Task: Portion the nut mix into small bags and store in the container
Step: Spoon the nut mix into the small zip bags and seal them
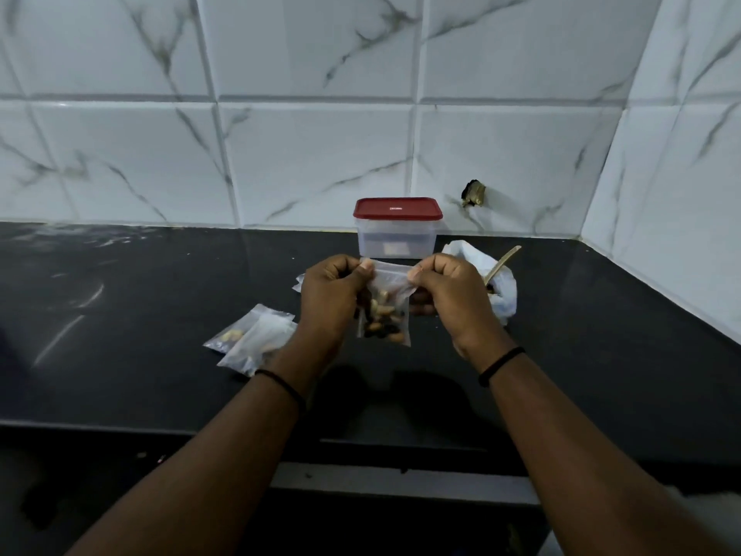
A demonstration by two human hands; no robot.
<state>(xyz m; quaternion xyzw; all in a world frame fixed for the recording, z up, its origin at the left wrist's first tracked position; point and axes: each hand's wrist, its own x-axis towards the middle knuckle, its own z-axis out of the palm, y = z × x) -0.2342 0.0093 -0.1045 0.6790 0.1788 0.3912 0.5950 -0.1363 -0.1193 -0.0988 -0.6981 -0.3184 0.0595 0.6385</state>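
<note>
small bag (385,311) pinched between both hands (326,292)

Count per kind:
- Small clear plastic bags holding nuts: three, namely one held up (387,311) and two lying overlapped, (230,335) and (260,347).
- Clear rectangular container with red lid (397,228): one.
- White plastic bag (487,276): one.
- Hands: two, left (333,298) and right (449,294).

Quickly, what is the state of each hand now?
Left hand: pinches the top edge of the small clear plastic bag of mixed nuts.
Right hand: pinches the same bag's top edge.
</note>
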